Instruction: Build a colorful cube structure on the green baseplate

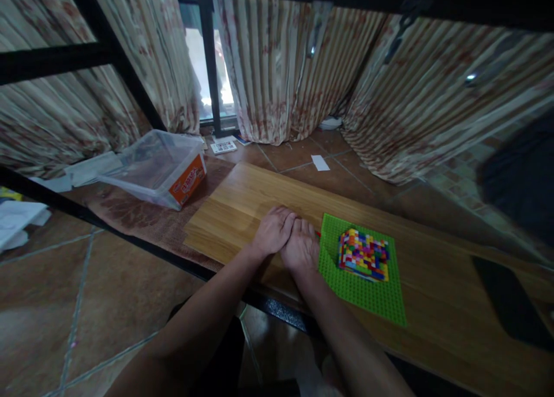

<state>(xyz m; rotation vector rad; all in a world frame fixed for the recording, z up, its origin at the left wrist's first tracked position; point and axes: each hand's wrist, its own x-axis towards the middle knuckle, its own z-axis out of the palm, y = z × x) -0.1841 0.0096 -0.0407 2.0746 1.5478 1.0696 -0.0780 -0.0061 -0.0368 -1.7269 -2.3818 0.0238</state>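
My left hand (pixel 274 231) and my right hand (pixel 302 244) are pressed side by side low over the wooden board (pixel 234 201). Both have their fingers bent and held together; whatever lies beneath or within them is hidden. A small sliver of red (pixel 318 233) shows just beyond my right hand's fingers, too small to name. Right beside that hand lies a green studded baseplate (pixel 361 293). On it stands a low block built from many coloured toy bricks (pixel 363 254), in red, yellow, blue, white and other colours.
A clear plastic box (pixel 151 160) with an orange label sits on the brown cloth at the left. A dark flat object (pixel 511 299) lies at the board's right end. Black metal rails (pixel 277 310) frame the board. Curtains (pixel 264 68) hang behind; a white paper (pixel 320 163) lies on the floor.
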